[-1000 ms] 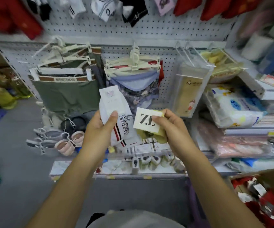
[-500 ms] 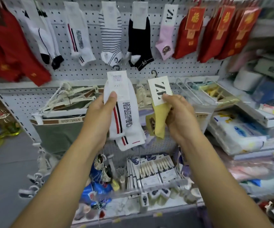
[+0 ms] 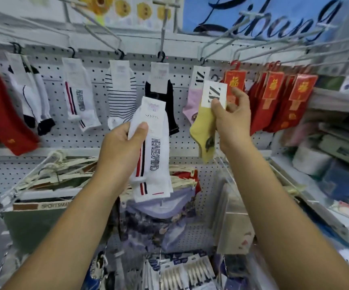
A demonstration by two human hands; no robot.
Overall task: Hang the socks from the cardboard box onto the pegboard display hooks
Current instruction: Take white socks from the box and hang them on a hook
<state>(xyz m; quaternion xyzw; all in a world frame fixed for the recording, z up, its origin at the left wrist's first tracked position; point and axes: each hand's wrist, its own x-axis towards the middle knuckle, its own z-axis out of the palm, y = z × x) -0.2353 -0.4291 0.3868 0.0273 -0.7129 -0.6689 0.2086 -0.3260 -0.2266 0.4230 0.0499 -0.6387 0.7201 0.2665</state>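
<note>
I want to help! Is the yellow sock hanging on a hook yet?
Not yet: the right hand holds the yellow sock up before the pegboard.

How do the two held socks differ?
The white sock in the left hand is longer, striped and lettered; the yellow sock in the right hand is shorter, with one dark motif. The yellow sock's card has bold black marks, the white sock's faint print. Both unhung.

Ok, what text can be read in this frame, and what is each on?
"Libang": blue sign.
"SZYPIN": card of the white sock in the left hand.
"NEVERMIND", sideways: that sock's leg.
"SPORTSMA", cut off: brown waistband.
"ZA", rotated: card of the yellow sock in the right hand.
Red cards: gold characters, blurred.
</note>
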